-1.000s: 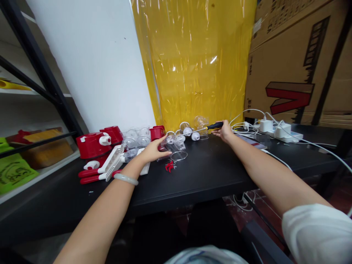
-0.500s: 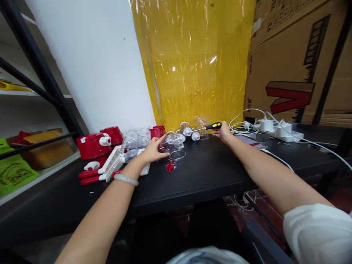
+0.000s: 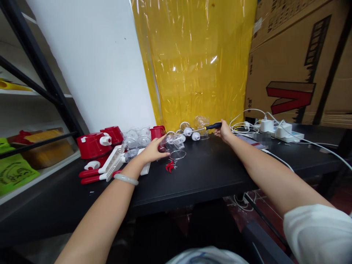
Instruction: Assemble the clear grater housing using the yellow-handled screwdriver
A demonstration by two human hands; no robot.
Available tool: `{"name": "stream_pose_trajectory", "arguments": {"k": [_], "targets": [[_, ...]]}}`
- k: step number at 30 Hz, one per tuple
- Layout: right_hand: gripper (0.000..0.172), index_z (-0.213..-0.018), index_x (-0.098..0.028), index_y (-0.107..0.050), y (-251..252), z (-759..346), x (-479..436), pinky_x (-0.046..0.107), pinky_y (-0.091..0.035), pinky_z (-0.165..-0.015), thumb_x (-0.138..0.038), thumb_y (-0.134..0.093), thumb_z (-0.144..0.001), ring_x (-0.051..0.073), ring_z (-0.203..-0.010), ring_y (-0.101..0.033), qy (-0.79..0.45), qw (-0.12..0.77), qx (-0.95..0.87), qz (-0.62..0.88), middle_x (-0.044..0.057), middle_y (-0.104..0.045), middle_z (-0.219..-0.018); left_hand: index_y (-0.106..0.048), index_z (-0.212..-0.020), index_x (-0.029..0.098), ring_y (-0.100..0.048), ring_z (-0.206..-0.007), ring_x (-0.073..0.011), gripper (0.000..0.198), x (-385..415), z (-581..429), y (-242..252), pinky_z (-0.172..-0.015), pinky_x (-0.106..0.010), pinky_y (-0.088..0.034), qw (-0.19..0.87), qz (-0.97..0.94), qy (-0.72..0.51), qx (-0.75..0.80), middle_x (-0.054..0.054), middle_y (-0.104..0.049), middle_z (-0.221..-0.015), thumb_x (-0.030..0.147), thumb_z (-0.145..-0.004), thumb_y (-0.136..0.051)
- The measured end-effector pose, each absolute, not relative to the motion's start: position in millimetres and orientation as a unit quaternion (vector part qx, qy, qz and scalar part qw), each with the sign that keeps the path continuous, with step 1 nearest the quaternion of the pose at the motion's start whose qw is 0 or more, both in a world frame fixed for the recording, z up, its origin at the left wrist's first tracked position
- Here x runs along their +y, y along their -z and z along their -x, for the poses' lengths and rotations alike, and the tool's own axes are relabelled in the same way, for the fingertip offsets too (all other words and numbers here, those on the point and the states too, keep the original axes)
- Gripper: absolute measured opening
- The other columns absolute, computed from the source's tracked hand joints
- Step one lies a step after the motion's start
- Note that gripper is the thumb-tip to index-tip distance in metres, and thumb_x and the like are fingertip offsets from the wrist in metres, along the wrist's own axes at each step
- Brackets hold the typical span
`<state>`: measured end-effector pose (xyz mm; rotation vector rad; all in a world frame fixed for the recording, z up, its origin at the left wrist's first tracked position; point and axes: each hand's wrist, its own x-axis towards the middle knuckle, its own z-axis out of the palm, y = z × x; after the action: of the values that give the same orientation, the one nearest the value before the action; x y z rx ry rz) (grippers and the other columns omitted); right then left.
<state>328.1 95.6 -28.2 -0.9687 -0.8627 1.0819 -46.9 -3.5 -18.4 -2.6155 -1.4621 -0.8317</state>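
Observation:
My right hand (image 3: pixel 224 132) grips the end of a screwdriver (image 3: pixel 213 125) with a black and yellow handle. Its long metal shaft points left, and the tip reaches a clear plastic container (image 3: pixel 176 146) lying on its side. My left hand (image 3: pixel 154 149) is closed on that container's left side, thumb near its round open rim. Just in front of the rim lie small red pieces (image 3: pixel 170 167) and several screws. Behind the container are clear cups with white caps (image 3: pixel 187 131). Exactly where the screwdriver tip sits is too small to tell.
Red housings (image 3: pixel 93 146), red-and-white handles (image 3: pixel 110 165) and clear cups (image 3: pixel 137 137) crowd the left of the black table (image 3: pixel 192 183). A phone-like device (image 3: pixel 251 142), white cables and a power strip (image 3: pixel 288 136) lie right. A yellow plastic sheet (image 3: pixel 198 66) and a cardboard box (image 3: pixel 288 66) stand behind.
The screwdriver handle has turned about its axis: yellow patches that showed on it before are now out of sight. Both hands and the container have stayed almost in place.

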Motion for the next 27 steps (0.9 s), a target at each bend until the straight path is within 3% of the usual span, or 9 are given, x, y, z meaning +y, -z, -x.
{"name": "stream_pose_trajectory", "arguments": {"k": [5,10,13,16,19,27], "targets": [[0.019,-0.098,-0.021,-0.055,26.6,-328.3,93.2,0.022,-0.046,-0.044,-0.027,-0.037,-0.096,0.014,-0.043,-0.060,-0.497,0.667,-0.377,0.408,-0.001,-0.063,-0.061,-0.037,-0.157,0.019,-0.061,-0.117,-0.0356,0.099,-5.0,46.2,17.7,-0.104,-0.051,-0.046,0.010,0.840,0.270,-0.471,-0.015,-0.061,-0.126,0.050,-0.073,-0.079],[0.015,-0.091,-0.022,-0.052,30.2,-328.0,95.7,0.018,-0.035,-0.037,-0.030,-0.042,-0.099,0.010,-0.033,-0.045,-0.441,0.665,-0.418,0.435,-0.007,-0.048,-0.046,-0.036,-0.157,0.018,-0.060,-0.119,-0.0350,0.099,-4.3,46.8,17.5,-0.106,-0.050,-0.045,0.016,0.844,0.268,-0.464,-0.016,-0.061,-0.129,0.050,-0.073,-0.079],[0.024,-0.086,-0.023,-0.048,30.2,-328.0,96.4,0.018,-0.030,-0.035,-0.038,-0.039,-0.101,0.010,-0.031,-0.038,-0.428,0.673,-0.414,0.438,-0.009,-0.041,-0.042,-0.037,-0.157,0.019,-0.061,-0.118,-0.0344,0.099,-2.4,48.2,18.2,-0.105,-0.049,-0.046,0.018,0.846,0.269,-0.461,-0.015,-0.061,-0.128,0.050,-0.073,-0.079],[0.032,-0.086,-0.022,-0.050,28.6,-328.3,95.4,0.019,-0.036,-0.038,-0.037,-0.027,-0.102,0.011,-0.034,-0.043,-0.471,0.665,-0.388,0.431,-0.005,-0.044,-0.043,-0.037,-0.157,0.021,-0.061,-0.118,-0.0345,0.099,-0.6,49.4,19.1,-0.105,-0.050,-0.046,0.015,0.847,0.272,-0.456,-0.015,-0.062,-0.130,0.050,-0.073,-0.079],[0.029,-0.088,-0.021,-0.053,27.9,-329.4,95.0,0.019,-0.039,-0.040,-0.034,-0.030,-0.099,0.012,-0.036,-0.047,-0.495,0.656,-0.391,0.415,-0.003,-0.048,-0.046,-0.037,-0.157,0.021,-0.060,-0.122,-0.0349,0.098,0.0,49.8,19.6,-0.107,-0.050,-0.045,0.014,0.848,0.275,-0.453,-0.015,-0.061,-0.133,0.050,-0.073,-0.079],[0.016,-0.085,-0.024,-0.047,32.8,-330.9,101.5,0.018,-0.027,-0.034,-0.032,-0.043,-0.098,0.010,-0.031,-0.036,-0.429,0.664,-0.434,0.432,-0.008,-0.043,-0.043,-0.037,-0.157,0.019,-0.059,-0.124,-0.0361,0.099,-4.8,47.6,16.7,-0.108,-0.051,-0.044,0.016,0.846,0.267,-0.462,-0.017,-0.061,-0.133,0.052,-0.073,-0.078]]}}
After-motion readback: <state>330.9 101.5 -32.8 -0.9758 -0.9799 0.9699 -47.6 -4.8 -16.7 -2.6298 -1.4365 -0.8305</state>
